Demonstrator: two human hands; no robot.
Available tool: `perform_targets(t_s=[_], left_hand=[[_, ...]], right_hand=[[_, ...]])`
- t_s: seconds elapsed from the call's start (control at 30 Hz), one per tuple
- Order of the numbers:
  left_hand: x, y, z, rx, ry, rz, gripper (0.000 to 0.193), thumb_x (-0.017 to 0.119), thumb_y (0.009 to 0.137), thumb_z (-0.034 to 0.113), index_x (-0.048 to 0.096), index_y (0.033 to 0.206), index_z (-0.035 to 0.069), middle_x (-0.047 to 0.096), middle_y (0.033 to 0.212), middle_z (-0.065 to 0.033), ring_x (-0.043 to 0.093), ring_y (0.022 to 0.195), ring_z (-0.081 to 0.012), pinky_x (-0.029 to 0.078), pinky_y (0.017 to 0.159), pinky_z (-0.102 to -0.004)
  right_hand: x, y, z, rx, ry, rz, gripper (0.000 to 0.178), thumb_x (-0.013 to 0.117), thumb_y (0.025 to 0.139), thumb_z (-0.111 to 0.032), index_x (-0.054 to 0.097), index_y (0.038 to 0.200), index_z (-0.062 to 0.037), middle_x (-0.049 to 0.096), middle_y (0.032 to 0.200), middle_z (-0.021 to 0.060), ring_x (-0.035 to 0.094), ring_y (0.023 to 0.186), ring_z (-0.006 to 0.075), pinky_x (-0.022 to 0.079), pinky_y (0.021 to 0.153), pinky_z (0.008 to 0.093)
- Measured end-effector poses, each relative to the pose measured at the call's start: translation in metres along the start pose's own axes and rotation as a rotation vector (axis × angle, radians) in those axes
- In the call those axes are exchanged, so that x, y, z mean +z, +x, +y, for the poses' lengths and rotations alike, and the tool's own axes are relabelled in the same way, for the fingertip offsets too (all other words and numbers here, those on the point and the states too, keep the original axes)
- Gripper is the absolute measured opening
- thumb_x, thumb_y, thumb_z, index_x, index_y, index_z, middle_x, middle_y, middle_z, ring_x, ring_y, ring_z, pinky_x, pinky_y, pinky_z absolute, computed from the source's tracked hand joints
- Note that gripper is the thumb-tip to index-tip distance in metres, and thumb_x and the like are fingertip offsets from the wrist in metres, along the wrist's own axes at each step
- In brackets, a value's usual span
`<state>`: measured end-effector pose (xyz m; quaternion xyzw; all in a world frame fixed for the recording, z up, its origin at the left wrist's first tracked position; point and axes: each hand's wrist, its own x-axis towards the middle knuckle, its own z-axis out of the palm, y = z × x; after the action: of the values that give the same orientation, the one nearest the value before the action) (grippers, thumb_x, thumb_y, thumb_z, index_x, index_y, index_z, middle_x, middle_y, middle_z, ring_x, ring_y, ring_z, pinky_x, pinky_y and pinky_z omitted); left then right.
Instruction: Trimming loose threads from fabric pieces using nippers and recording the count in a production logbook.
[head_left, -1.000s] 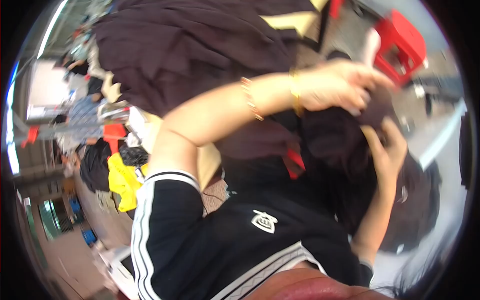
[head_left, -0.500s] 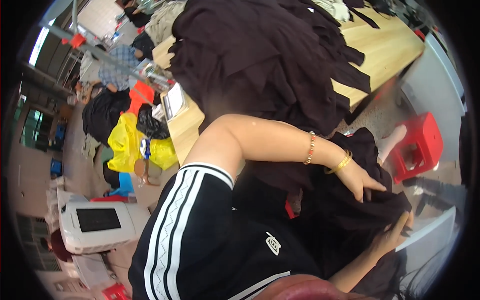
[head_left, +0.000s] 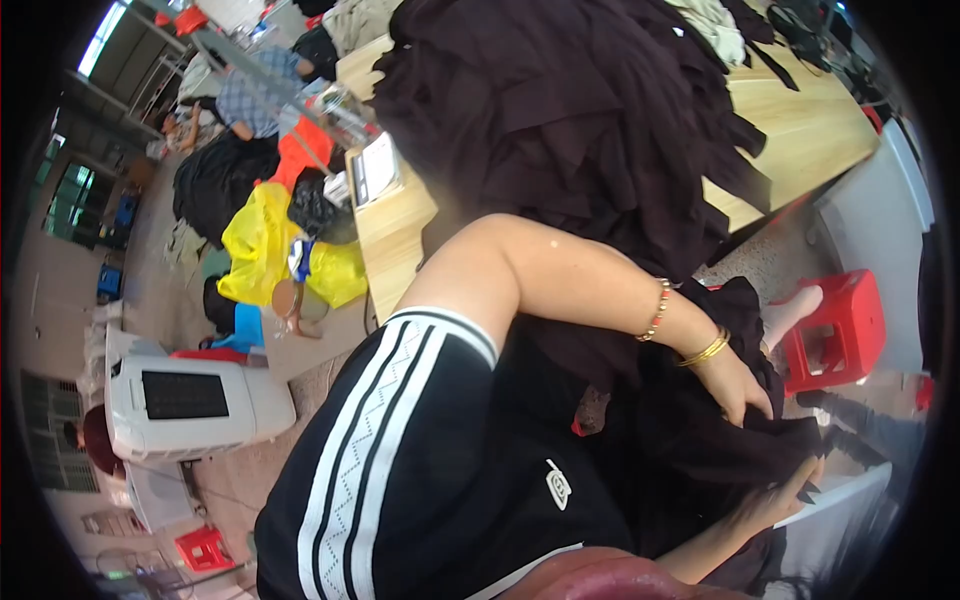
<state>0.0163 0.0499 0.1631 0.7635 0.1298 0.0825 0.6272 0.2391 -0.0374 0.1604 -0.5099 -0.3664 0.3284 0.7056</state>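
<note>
We held a soft dark-brown cloth (head_left: 765, 447), seemingly midway, in our left hand (head_left: 735, 386) and right hand (head_left: 785, 497), a crumpled dark-brown fabric heap (head_left: 570, 130) lying unheld farther left.

Dark brown cloth (head_left: 715, 450) (loosely creased), bunched between left hand (head_left: 735, 385) and right hand (head_left: 780, 500)

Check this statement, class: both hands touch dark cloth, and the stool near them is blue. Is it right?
The colour is wrong: the stool is red, as the head view shows. The left hand and right hand do touch dark cloth.
</note>
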Motion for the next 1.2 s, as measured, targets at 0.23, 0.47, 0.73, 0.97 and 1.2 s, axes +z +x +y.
perform_targets(t_s=[0.23,0.47,0.73,0.97,1.2], left_hand=[[-0.003,-0.028,0.025,0.040,0.103,0.224,0.054,0.063,0.087,0.023,0.038,0.131,0.006,0.060,0.084,-0.0051,0.056,0.068,-0.0134,0.043,0.063,-0.0294],[0.003,-0.001,0.018,-0.085,0.028,-0.191,0.062,0.055,0.094,0.040,0.040,0.136,-0.003,0.059,0.121,-0.0160,0.055,0.113,-0.0228,0.044,0.094,-0.0342],[-0.012,-0.014,0.022,-0.434,-0.061,-0.239,0.055,0.059,0.094,0.028,0.044,0.133,-0.007,0.054,0.116,-0.0030,0.049,0.102,-0.0087,0.042,0.088,-0.0238],[-0.002,-0.022,0.013,-0.224,-0.279,-0.041,0.024,0.060,0.093,0.015,0.053,0.111,0.000,0.055,0.104,0.0029,0.049,0.094,-0.0036,0.043,0.082,-0.0199],[0.007,-0.020,0.018,-0.226,-0.237,0.093,0.018,0.048,0.099,0.023,0.049,0.089,0.008,0.043,0.086,0.0071,0.039,0.082,-0.0024,0.036,0.078,-0.0207]], right_hand=[[0.007,0.006,0.006,0.067,0.179,-0.068,0.018,0.055,0.096,-0.011,0.057,0.109,0.0011,0.061,0.097,0.0066,0.059,0.086,0.0114,0.049,0.079,0.0256],[0.011,-0.004,-0.007,0.109,-0.069,-0.003,0.016,0.065,0.088,-0.006,0.067,0.103,-0.0004,0.064,0.092,0.0017,0.058,0.084,0.0083,0.046,0.077,0.0212],[0.029,0.005,-0.001,0.038,0.021,-0.311,0.018,0.065,0.090,-0.012,0.067,0.105,-0.0008,0.066,0.094,0.0019,0.059,0.089,0.0063,0.048,0.079,0.0225],[0.033,0.002,0.007,-0.043,0.044,-0.414,0.019,0.062,0.092,-0.011,0.065,0.105,0.0020,0.063,0.091,-0.0010,0.055,0.087,0.0045,0.045,0.079,0.0227],[0.024,0.003,0.004,-0.033,0.012,-0.477,0.021,0.064,0.091,-0.016,0.066,0.103,0.0006,0.063,0.089,-0.0016,0.054,0.085,0.0041,0.044,0.079,0.0234]])
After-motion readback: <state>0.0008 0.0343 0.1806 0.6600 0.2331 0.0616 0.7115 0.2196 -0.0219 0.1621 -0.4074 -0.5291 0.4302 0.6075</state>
